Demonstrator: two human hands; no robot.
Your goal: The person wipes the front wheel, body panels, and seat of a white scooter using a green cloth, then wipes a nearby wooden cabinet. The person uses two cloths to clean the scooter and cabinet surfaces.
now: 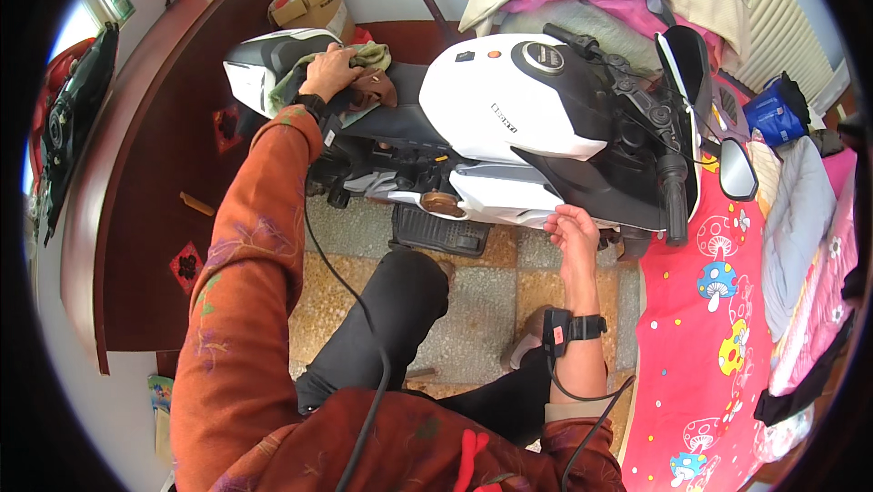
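Note:
A white and black motorcycle (505, 96) stands crosswise before me, its handlebar (648, 103) to the right and its tail (249, 76) to the left. My left hand (331, 72) rests on a green cloth (372, 54) on the rear seat, fingers bent over it; whether it grips the cloth is hard to tell. A brown cloth or glove (375, 88) lies just right of that hand. My right hand (573, 224) is at the lower edge of the white side fairing (508, 195), fingers loosely curled, holding nothing visible. Both wrists wear black straps with devices.
A dark red wooden desk (150, 219) curves along the left. Behind the seat stands an open cardboard box (314, 4). On the right are a red bed cover with mushroom prints (682, 328) and folded bedding (794, 233). A mirror (738, 170) juts out right; black cables hang near both arms.

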